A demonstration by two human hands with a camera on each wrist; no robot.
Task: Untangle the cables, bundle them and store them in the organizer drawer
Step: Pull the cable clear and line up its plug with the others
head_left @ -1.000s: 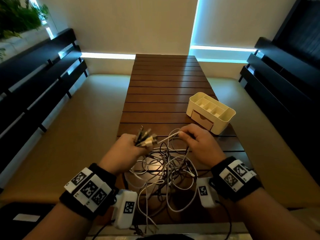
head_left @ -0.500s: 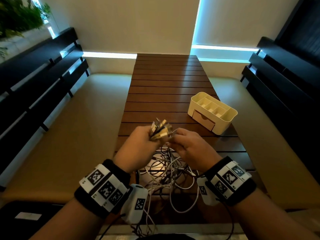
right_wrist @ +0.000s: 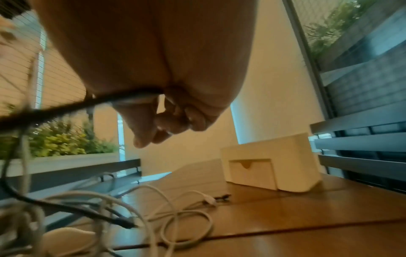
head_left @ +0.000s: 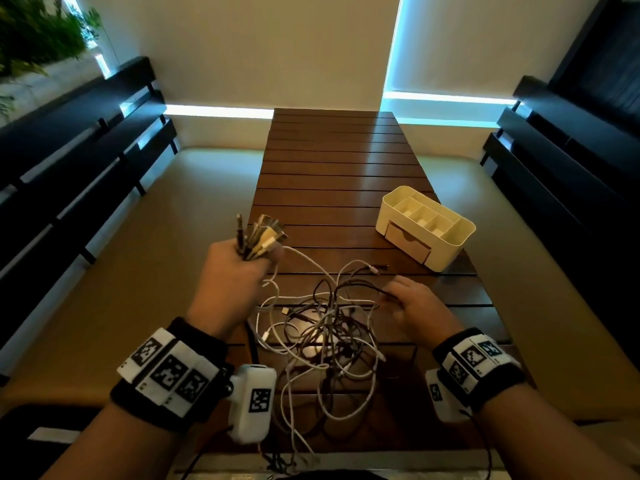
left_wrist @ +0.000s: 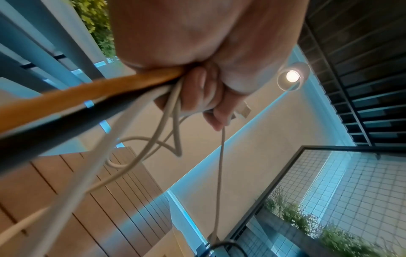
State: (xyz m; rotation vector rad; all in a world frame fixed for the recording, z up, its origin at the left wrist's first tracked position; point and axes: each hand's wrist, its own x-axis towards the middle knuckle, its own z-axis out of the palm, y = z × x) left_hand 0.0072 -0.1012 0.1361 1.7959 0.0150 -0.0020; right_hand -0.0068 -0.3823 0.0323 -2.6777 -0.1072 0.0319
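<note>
Left hand [head_left: 235, 271] gripping a sheaf of cable ends [head_left: 261, 235] in a closed fist, raised above the near left part of the slatted wooden table [head_left: 332, 161]; plugs fanning upward out of the fist, cords trailing down into the tangle. In the left wrist view, fingers [left_wrist: 204, 93] curling round white, black and orange cords. Right hand [head_left: 420, 308] lying low at the right edge of the tangle, fingers curling around a dark cable [right_wrist: 66, 107] crossing the palm. Tangle of white and dark cables [head_left: 325, 327] sprawling on the table between the two hands, loops reaching toward the near edge. Cream organizer [head_left: 427, 226] standing on the table beyond the right hand, well apart from the tangle, its drawer [head_left: 408, 240] sitting closed.
</note>
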